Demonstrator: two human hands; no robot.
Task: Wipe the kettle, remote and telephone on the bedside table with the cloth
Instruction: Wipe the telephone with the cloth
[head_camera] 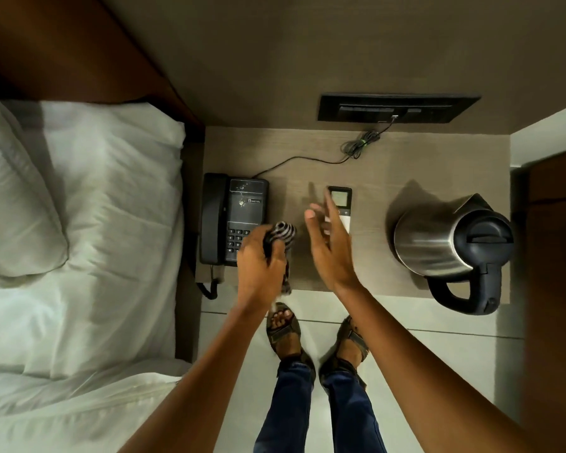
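From the head view, I am holding the striped cloth (pixel 280 237) bunched in my left hand (pixel 262 273), fingers clamped around it, just over the near right corner of the telephone (pixel 234 219). My right hand (pixel 329 246) is hovering with fingers spread apart and empty, over the lower half of the remote (pixel 340 207); I cannot tell whether it is touching it.

I am judging the risks this way: the loose tail of cloth is dangling below my fist, and it could snag the coiled handset cord (pixel 209 286) hanging off the bedside table (pixel 373 165) edge, lifting the handset. The thin cable (pixel 307 158) is running from the telephone to the wall panel (pixel 396 109), with a bundled loop lying behind the remote, so a wide sweep could drag it.

The kettle (pixel 445 240) is standing well apart at the right, its handle overhanging the near edge; a careless push could tip it toward the floor. The bed (pixel 95 223) is crowding my left side.
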